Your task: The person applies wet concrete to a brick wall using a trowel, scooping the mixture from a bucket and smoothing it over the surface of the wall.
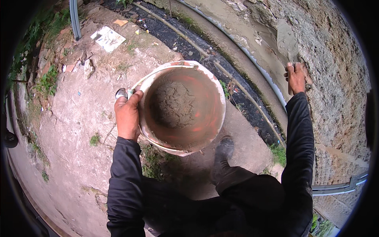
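Observation:
My left hand (128, 114) is closed on the near-left side of a round bucket (221, 100), thumb at the rim where the wire handle (158, 71) meets a pale grip. The bucket is tilted toward me, and its inner wall is smeared grey over orange. A lump of grey mortar (173, 103) lies at its bottom. Out to the right, my right hand (296, 78) is closed against the rough wall, fingers wrapped round what looks like a trowel; its flat grey blade (287, 41) lies along the wall beyond my knuckles. The handle is mostly hidden in my fist.
A dark drainage channel (197, 49) with a long pole (241, 87) runs between the concrete ground (79, 138) and the wall (335, 79). A pale pipe (252, 59) follows the wall's foot. Metal rails (339, 189) stand at lower right. My boot (225, 148) is below the bucket.

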{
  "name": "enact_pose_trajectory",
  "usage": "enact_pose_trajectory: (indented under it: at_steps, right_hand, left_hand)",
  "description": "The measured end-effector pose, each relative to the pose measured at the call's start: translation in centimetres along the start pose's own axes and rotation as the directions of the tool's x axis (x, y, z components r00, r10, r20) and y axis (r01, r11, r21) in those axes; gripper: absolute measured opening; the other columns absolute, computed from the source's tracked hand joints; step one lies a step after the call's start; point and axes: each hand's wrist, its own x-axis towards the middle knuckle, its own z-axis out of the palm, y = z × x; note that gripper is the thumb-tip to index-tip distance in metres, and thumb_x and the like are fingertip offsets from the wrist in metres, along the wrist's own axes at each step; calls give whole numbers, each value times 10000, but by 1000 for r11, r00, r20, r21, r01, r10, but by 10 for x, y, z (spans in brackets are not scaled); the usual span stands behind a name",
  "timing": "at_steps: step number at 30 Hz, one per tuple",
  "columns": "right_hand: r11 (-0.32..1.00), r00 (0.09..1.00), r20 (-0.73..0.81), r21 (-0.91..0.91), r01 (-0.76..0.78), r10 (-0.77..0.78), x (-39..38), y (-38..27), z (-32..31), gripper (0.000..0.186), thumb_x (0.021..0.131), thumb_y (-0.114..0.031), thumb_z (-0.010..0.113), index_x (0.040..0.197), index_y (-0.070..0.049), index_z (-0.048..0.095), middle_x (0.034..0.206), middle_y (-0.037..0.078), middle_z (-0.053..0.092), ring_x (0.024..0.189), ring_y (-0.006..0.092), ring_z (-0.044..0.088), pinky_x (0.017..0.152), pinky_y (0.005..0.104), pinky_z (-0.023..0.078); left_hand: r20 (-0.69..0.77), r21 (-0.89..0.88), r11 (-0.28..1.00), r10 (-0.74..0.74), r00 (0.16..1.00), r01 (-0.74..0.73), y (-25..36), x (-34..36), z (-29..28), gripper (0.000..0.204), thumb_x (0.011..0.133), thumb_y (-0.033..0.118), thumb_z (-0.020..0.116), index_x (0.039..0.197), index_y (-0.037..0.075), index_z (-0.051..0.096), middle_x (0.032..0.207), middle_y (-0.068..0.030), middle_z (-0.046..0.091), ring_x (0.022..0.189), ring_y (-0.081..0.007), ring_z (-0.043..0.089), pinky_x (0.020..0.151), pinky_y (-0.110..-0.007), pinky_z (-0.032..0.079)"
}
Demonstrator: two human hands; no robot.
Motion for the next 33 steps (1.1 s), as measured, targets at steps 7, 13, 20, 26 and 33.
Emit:
enact_pose_trajectory:
  at_steps: [7,13,20,26,33]
  right_hand:
    - [814,930,-244,-574,89,-274,31,5,-13,454,894,-424,520,950,26,524,884,314,607,885,479,577,783,514,435]
    - [734,917,-146,-652,193,-371,4,11,-16,424,895,-423,516,957,-4,515,898,309,608,893,473,576,778,525,428]
    - [757,959,-137,-645,104,-249,17,-12,-9,415,906,-411,507,948,2,524,908,313,604,907,466,573,773,525,430]
    - [772,974,-76,-624,119,-212,-12,22,0,437,882,-418,550,917,17,538,868,299,620,889,443,592,761,499,446]
    - [962,999,10,-271,37,-35,4,6,22,441,888,-409,537,932,29,513,904,301,619,904,468,577,779,509,424]
  left_hand:
    - [-37,-7,1000,-8,999,8,1,6,2,204,848,46,583,1025,-48,622,893,-76,662,763,-136,623,711,-248,483]
    - [-53,52,999,-12,999,15,5,6,-3,206,847,45,581,1026,-52,614,898,-79,660,773,-136,622,717,-257,486]
    - [-37,33,999,-26,999,27,6,5,-1,207,850,41,574,1033,-52,607,908,-84,659,779,-142,625,721,-262,492]
    - [-35,16,999,-41,999,41,5,7,-5,208,851,40,569,1036,-47,605,916,-91,663,792,-153,635,729,-268,498]
    - [-4,34,999,-38,999,38,4,10,-7,207,861,72,568,1042,-22,600,924,-78,661,803,-158,638,750,-278,502]
